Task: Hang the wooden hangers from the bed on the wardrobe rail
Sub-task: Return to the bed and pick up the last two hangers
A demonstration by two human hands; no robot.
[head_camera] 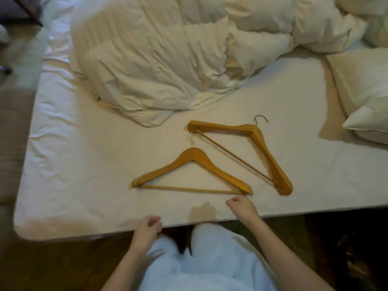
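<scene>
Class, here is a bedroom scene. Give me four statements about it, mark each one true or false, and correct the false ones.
1. Two wooden hangers, the near hanger and the far hanger, lie on the bed. True.
2. The right hand grips the near hanger. False: it hovers just short of it, holding nothing.
3. The duvet covers both hangers. False: it lies beyond them, apart.
4. A pillow lies near the bed's right edge. True.

No writing, label, brand or number is legible on the wooden hangers [194, 155] or the bed [105, 164].
</scene>
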